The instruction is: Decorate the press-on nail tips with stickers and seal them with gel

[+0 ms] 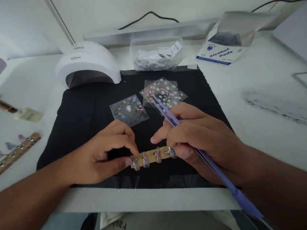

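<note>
**nailnoob:** On the black mat (77, 115), front edge, there's the wooden strip (151, 156) w/ fake nails stuck on it. Left hand (104, 154) is curled round its left end, thumb + fingers pinching it down. Right hand (195, 140) is closed on the purple tweezers (211, 166), w/ a fingertip resting at the strip's right end. Tips?

**gelqueen:** Imo keep the left pinch low and flat so the strip can't rock, and press w/ the pad of the finger, not the nail. Tweezer tips are pointing off toward the sticker sheets (165, 91), so mind you don't swipe those. Can't tell if anything's caught in the tips tbh, too blurry.

**nailnoob:** Stuff around: another sticker sheet (129, 110) just behind the hands, UV lamp (87, 65) back left, clear tub (157, 55) of scraps, alcohol pads box (221, 40) back right, 2nd nail strip (15, 151) off the mat on the left.

**gelqueen:** Only the sheets are close enough to get in the way.
</note>
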Demonstrator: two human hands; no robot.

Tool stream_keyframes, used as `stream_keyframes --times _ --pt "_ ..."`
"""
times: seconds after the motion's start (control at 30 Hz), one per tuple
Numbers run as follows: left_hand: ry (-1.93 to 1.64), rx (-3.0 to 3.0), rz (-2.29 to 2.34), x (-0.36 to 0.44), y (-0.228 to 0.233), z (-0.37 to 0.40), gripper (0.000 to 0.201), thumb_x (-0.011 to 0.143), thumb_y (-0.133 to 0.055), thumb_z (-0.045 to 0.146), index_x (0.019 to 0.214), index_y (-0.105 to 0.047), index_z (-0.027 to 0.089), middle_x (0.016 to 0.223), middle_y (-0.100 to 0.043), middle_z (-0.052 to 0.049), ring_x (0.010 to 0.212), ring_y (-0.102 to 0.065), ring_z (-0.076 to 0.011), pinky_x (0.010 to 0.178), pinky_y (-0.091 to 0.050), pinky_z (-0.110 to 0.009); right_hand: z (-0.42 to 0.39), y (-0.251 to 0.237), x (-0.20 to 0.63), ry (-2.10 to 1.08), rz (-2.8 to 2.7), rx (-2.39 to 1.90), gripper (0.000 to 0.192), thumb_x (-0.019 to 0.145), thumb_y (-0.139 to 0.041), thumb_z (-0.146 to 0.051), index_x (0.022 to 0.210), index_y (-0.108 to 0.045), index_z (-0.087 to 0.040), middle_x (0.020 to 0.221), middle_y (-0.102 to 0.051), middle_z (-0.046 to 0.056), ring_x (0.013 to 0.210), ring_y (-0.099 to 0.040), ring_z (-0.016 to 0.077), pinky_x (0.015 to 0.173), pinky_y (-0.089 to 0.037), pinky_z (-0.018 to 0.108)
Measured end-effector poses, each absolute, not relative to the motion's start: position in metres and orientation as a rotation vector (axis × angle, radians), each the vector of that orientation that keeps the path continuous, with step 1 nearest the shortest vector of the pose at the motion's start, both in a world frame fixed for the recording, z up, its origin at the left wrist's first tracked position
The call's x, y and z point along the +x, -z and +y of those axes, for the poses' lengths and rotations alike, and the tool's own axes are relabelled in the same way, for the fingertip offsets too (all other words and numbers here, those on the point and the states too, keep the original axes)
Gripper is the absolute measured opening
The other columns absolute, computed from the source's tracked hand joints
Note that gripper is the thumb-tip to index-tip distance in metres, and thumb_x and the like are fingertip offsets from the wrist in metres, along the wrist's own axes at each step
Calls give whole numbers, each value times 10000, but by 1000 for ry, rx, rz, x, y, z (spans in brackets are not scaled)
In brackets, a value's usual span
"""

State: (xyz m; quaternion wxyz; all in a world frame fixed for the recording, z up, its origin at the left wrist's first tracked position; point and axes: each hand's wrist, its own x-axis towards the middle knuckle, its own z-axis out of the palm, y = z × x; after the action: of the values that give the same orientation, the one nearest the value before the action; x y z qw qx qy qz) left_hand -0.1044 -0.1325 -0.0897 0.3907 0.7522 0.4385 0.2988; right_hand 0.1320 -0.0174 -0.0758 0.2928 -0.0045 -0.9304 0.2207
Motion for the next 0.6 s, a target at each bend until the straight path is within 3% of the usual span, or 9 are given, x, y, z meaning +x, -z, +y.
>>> stream_keyframes --times 0.27,0.6 --pt "-649 1978 1144 -102 88 -131 124 943 -579 138 970 -667 222 992 -566 -33 970 -513 -174 901 -415 -326 -22 74 132 -633 -2477 -91 215 1022 -431 -233 825 -511 -196 723 -630 13 794 -575 174 736 -478 339" --pt "-631 2012 1138 -103 88 -130 253 949 -498 67 978 -683 236 1008 -571 -32 986 -515 -176 913 -401 -340 -18 77 129 -611 -2436 -1 216 1017 -439 -243 819 -508 -194 734 -643 18 759 -554 163 721 -461 318"
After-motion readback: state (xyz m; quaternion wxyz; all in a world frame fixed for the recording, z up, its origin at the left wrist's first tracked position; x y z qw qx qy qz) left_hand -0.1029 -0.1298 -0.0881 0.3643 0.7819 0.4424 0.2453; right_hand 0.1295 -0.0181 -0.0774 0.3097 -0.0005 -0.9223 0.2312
